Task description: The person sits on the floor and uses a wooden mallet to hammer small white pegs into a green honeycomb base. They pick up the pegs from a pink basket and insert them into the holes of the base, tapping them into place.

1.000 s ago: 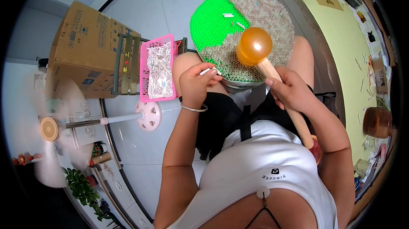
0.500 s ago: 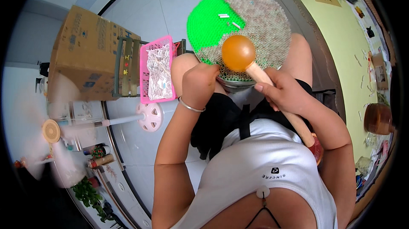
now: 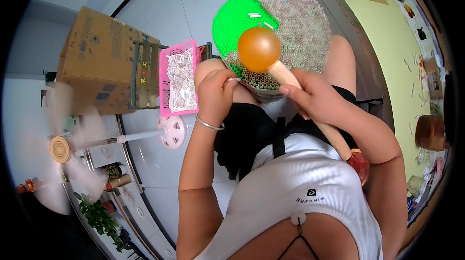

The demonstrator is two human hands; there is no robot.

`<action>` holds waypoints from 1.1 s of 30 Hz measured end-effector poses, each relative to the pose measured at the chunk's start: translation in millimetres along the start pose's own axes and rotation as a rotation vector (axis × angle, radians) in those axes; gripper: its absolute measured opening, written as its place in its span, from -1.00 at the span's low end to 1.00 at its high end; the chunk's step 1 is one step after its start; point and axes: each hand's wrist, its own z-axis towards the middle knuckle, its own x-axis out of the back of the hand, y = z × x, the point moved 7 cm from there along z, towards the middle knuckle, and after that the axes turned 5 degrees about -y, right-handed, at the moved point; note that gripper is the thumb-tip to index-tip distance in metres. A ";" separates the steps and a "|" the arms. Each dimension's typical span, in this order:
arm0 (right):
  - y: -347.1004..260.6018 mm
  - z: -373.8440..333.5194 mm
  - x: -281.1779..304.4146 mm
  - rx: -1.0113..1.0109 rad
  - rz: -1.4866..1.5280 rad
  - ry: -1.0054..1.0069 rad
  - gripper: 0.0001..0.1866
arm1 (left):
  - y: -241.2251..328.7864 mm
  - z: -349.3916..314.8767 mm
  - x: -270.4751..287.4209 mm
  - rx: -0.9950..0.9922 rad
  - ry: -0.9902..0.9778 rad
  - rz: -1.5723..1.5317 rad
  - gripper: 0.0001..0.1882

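A round perforated board point(image 3: 300, 22), half green and half pale, rests on my lap. My right hand point(image 3: 315, 98) grips the wooden handle of a mallet point(image 3: 260, 49) whose orange head hovers over the board's near edge. My left hand point(image 3: 218, 93) pinches a small white peg point(image 3: 234, 80) next to the board's near left rim. A few loose white pegs point(image 3: 254, 15) lie on the green half.
A pink basket point(image 3: 167, 68) full of white pegs sits on a stool at my left, beside a cardboard box point(image 3: 99, 59). A standing fan point(image 3: 60, 148) spins at lower left. A yellow-green table point(image 3: 382, 32) runs along the right, with a brown bowl point(image 3: 431, 131).
The mallet head swung down-left over the board's near edge. My left hand stayed at the rim and shows a white peg between its fingers again.
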 end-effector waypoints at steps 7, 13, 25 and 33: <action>16.7 -10.6 9.3 -0.031 0.117 0.031 -0.66 | 16.6 16.1 -12.8 -0.193 -0.027 0.203 -0.93; 20.1 -11.3 4.6 -0.025 0.116 0.010 -0.67 | 10.1 26.7 -18.9 -0.049 -0.094 0.262 -0.87; -9.6 -4.6 -8.7 -0.009 0.059 -0.054 -0.71 | 1.1 21.4 -9.3 -0.047 -0.071 -0.051 -0.96; -6.8 23.2 -16.2 0.114 -0.336 -0.020 -0.63 | -47.4 6.1 18.9 0.410 0.062 -0.369 -0.89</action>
